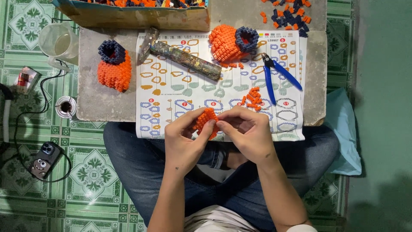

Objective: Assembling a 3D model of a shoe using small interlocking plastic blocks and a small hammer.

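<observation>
Both hands meet over the front edge of a printed instruction sheet (206, 92). My left hand (184, 137) and my right hand (249, 131) pinch a small orange block piece (206, 120) between their fingertips. A loose pile of orange bricks (253, 99) lies on the sheet just beyond my right hand. Two finished shapes of orange bricks with dark blue tops sit farther back: one at the left (113, 64), the other at the upper right (231, 43).
A hammer (180, 56) lies across the sheet. Blue-handled cutters (277, 77) rest at the right. A cardboard box of bricks (137, 15) stands at the back, loose bricks (289, 15) beside it. On the tiled floor are a clear jug (58, 41), a phone (45, 159) and cables.
</observation>
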